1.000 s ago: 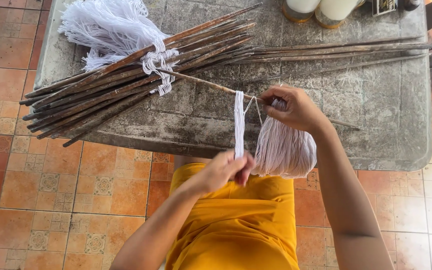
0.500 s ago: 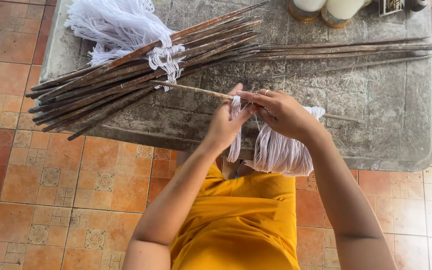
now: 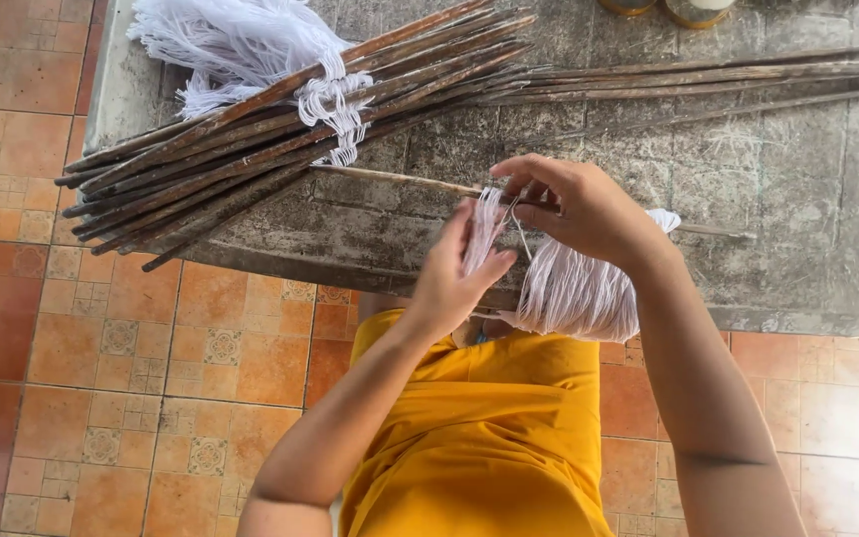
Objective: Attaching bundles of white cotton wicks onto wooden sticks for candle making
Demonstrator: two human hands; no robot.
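Observation:
My left hand (image 3: pixel 459 273) pinches a narrow bundle of white threads (image 3: pixel 484 227) that loops over a thin wooden stick (image 3: pixel 400 181) lying on the grey stone table (image 3: pixel 777 219). Just to its right, my right hand (image 3: pixel 579 209) holds the same stick where the threads cross it, fingers curled over it. A thick hank of white thread (image 3: pixel 579 293) hangs from the stick below my right hand, down over the table's front edge.
A pile of long dark sticks (image 3: pixel 280 139) lies across the table's left half, bound by white thread (image 3: pixel 330 104). More loose white thread (image 3: pixel 231 40) is heaped at the far left corner. Long thin sticks (image 3: pixel 708 85) stretch right. Two jars (image 3: pixel 663 8) stand at the back edge. Orange floor tiles (image 3: pixel 101 348) lie below.
My left hand rose from below the table edge up to the stick, then drew back slightly with the thread bundle. The view shifted a little.

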